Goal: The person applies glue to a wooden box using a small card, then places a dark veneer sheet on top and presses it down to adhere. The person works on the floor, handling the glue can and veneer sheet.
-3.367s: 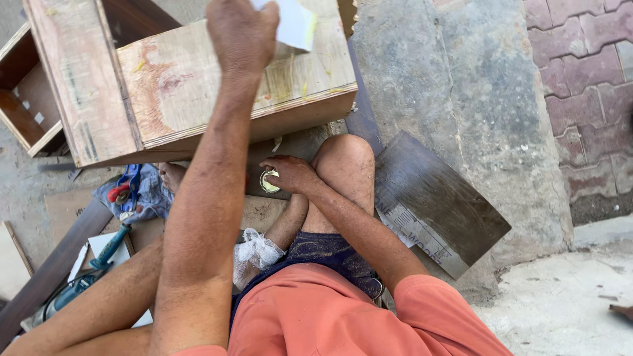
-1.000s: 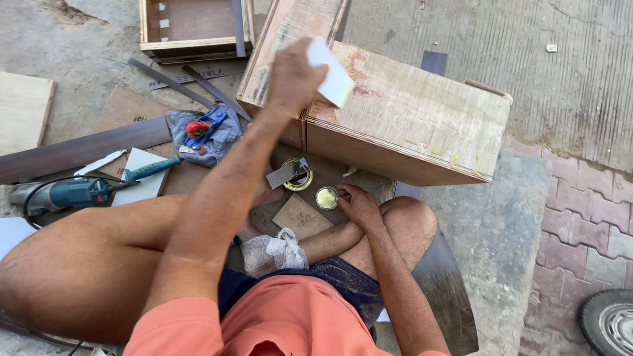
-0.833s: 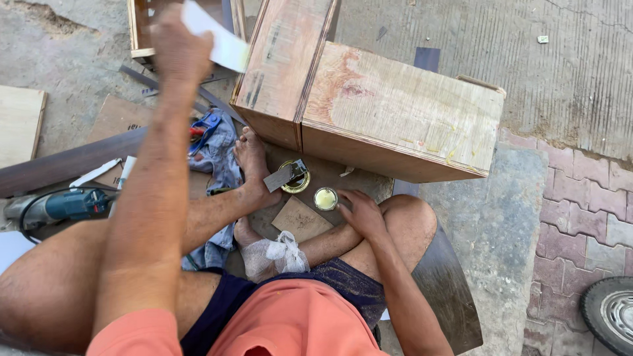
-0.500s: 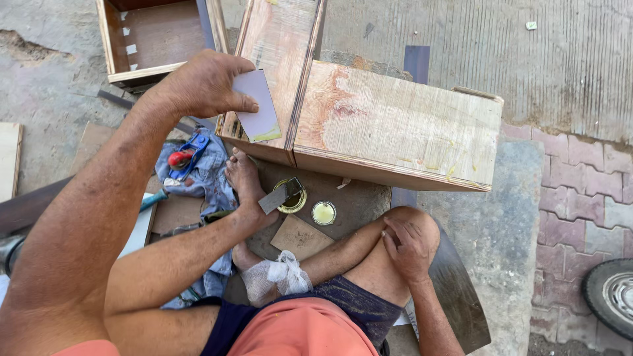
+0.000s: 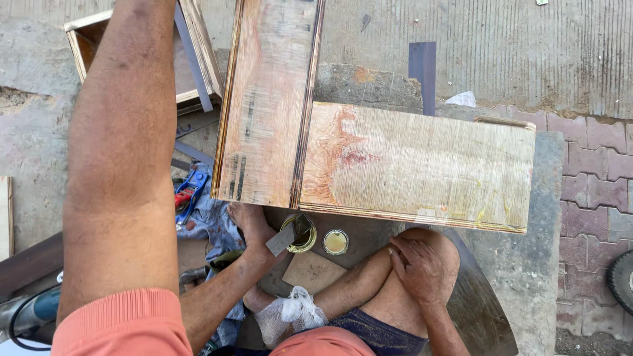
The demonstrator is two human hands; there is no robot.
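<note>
Plywood box point(image 5: 409, 165): largest thing here, lying on its side on the ground beyond the knees, raw face up.
Left arm: raised up the frame's left side — its hand is out of view, so the fingers cannot be told.
Right hand point(image 5: 422, 267): palm down on the bent right knee, fingers loosely spread, holding nothing.
Small open tin point(image 5: 302, 234): just below the box, a scraper point(image 5: 288, 235) across it — its round lid point(image 5: 335, 242) beside.

A plywood box point(image 5: 369, 158) is seen from above; beside an open tin point(image 5: 300, 234), a right hand point(image 5: 425, 267) is rested on a knee.
</note>
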